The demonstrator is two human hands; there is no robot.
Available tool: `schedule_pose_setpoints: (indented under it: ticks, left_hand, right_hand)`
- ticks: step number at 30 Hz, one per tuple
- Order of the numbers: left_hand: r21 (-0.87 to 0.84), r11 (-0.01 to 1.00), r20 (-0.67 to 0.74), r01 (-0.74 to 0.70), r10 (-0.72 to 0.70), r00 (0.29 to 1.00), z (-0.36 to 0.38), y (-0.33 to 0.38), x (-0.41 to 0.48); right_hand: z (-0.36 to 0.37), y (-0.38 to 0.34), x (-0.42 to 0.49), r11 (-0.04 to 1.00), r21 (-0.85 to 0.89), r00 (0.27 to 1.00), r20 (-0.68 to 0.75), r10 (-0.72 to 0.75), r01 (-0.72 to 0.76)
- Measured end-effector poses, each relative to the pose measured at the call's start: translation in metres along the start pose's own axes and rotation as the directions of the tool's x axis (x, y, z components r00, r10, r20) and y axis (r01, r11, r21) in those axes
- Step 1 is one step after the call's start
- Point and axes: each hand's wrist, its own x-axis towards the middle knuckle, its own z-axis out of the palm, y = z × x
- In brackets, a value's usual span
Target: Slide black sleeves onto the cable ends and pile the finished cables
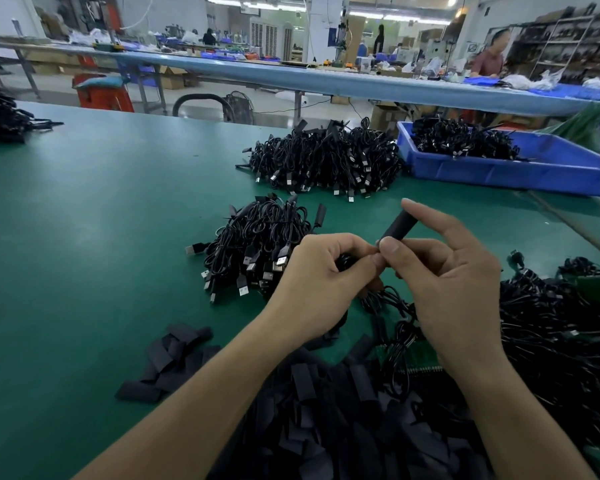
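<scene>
My right hand [454, 271] pinches a black sleeve [397, 227] between thumb and fingers, its far end pointing up and away. My left hand [321, 275] is closed on the end of a black cable [392, 303] and meets the sleeve's near opening; the cable's tip is hidden by my fingers. The cable's loop hangs below my hands. Just behind my left hand lies a pile of coiled cables [257, 247] with USB plugs. Loose flat black sleeves [343, 410] are heaped near me, and several more sleeves [170, 362] lie to the left.
A larger cable pile [326, 161] sits farther back, with a blue bin [534, 168] of cables to its right. More tangled cables [561, 334] cover the right side of the green table [84, 237]. Another dark pile [0, 116] is at far left. A person works at a distant bench.
</scene>
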Motion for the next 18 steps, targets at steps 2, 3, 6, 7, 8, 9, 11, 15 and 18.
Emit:
schedule_pose_setpoints:
  ticks: [2, 3, 6, 7, 8, 9, 11, 15, 18]
  left_hand:
    - [0.008, 1.000, -0.009, -0.007, 0.007, 1.000, 0.000, 0.000, 0.000]
    - [0.013, 1.000, -0.012, -0.014, 0.014, 1.000, 0.000, 0.000, 0.000]
    - [-0.002, 1.000, -0.015, -0.020, 0.020, 1.000, 0.001, 0.000, -0.001]
    - [-0.009, 1.000, -0.009, -0.017, 0.017, 1.000, 0.002, 0.000, -0.001]
    - [-0.018, 1.000, 0.000, -0.013, 0.013, 1.000, 0.003, 0.000, -0.001]
    - [-0.025, 1.000, 0.016, 0.001, -0.001, 1.000, 0.004, -0.001, 0.000]
    - [-0.011, 0.997, 0.080, 0.081, -0.080, 0.994, 0.002, -0.003, 0.001]
    - [0.085, 0.981, 0.222, 0.172, -0.187, 0.957, -0.003, -0.006, 0.001]
    - [0.048, 0.990, 0.112, 0.129, -0.134, 0.985, -0.010, -0.007, 0.005]
  right_hand:
    - [0.001, 0.000, -0.001, 1.000, -0.018, 1.000, -0.011, -0.003, 0.003]
    - [0.001, -0.001, -0.001, 1.000, -0.019, 1.000, -0.015, 0.000, 0.000]
    - [-0.001, -0.004, 0.001, 0.999, -0.038, 1.000, -0.006, 0.012, -0.012]
    - [-0.002, -0.005, 0.002, 0.999, -0.048, 1.000, -0.006, 0.019, -0.019]
    - [-0.003, -0.005, 0.002, 0.998, -0.049, 1.000, -0.013, 0.027, -0.028]
    - [-0.004, -0.005, 0.003, 0.998, -0.041, 0.999, -0.025, 0.039, -0.040]
    - [-0.006, -0.006, 0.005, 0.997, -0.002, 0.995, -0.067, 0.072, -0.072]
    - [-0.018, -0.007, 0.011, 0.986, 0.102, 0.972, -0.184, 0.148, -0.131]
    - [-0.029, -0.005, 0.015, 0.985, -0.078, 0.977, -0.165, 0.137, -0.151]
